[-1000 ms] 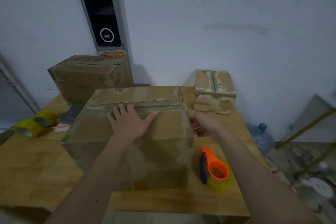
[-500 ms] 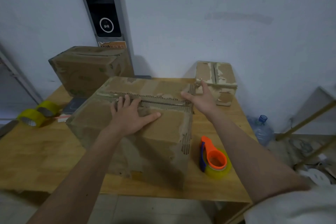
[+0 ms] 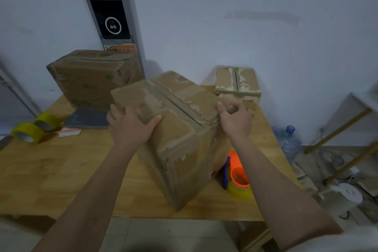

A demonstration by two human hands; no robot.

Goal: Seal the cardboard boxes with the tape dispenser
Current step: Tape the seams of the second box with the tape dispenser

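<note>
A large worn cardboard box point(image 3: 180, 141) stands turned at an angle in the middle of the wooden table point(image 3: 61, 170), its top seam running diagonally. My left hand point(image 3: 131, 127) grips its near-left top edge, thumb over the top face. My right hand point(image 3: 235, 118) grips the box's far-right top corner. The orange and blue tape dispenser point(image 3: 237, 176) with a yellowish roll lies on the table just right of the box, partly hidden by it. A second big box point(image 3: 92, 80) stands at the back left and a small box point(image 3: 237, 86) at the back right.
Two yellow tape rolls point(image 3: 34, 127) lie at the table's left edge, beside a dark flat tablet-like slab point(image 3: 88, 118) and a small card. A water bottle point(image 3: 288, 143) and clutter sit on the floor to the right. A dark panel point(image 3: 106, 2) hangs on the wall.
The large box has been rotated so a corner now points toward me. My left hand shifted from flat on top to its left edge; my right hand curled round the far-right corner.
</note>
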